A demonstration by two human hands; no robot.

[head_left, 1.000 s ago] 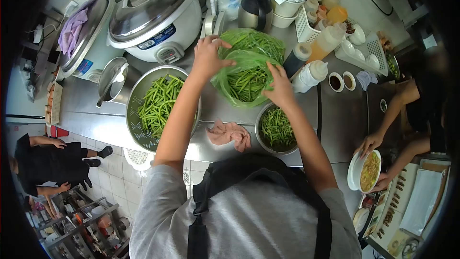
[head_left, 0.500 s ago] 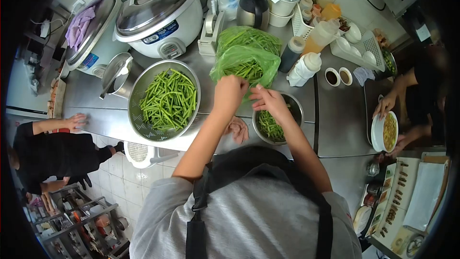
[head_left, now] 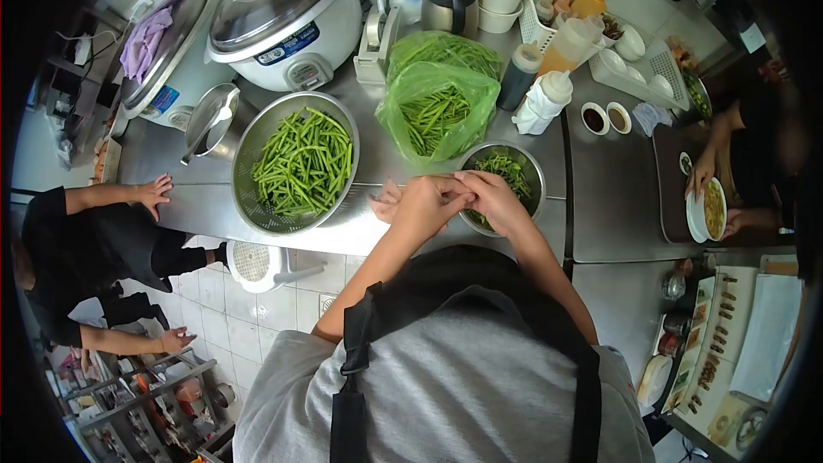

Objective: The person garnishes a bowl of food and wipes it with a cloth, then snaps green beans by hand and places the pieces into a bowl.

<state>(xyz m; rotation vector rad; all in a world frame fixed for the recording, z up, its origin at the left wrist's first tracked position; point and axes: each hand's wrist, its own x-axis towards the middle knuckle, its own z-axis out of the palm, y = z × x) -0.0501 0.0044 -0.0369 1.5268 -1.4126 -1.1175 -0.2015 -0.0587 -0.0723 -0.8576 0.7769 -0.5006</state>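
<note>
My left hand (head_left: 431,204) and my right hand (head_left: 493,197) meet at the counter's front edge, fingertips pinched together. Whatever lies between them is too small or hidden to make out. Just beyond my right hand is a metal bowl (head_left: 537,182) holding green bean pieces (head_left: 506,173), partly covered by that hand. Past my hands stands an open green plastic bag (head_left: 482,96) full of long green beans (head_left: 435,120). To the left, a perforated metal colander (head_left: 246,173) holds many cut green beans (head_left: 300,163). A crumpled pinkish item (head_left: 386,201) lies beside my left hand.
Two rice cookers (head_left: 296,45) and a metal pot (head_left: 225,133) stand at the back left. Sauce bottles (head_left: 543,103) and two sauce cups (head_left: 594,118) sit to the right. One person at right holds a white bowl (head_left: 696,216); another stands at left near a white stool (head_left: 250,264).
My left hand has come back from the bag's opening, and my right hand has moved down and left to meet it. The person at left has shifted an arm.
</note>
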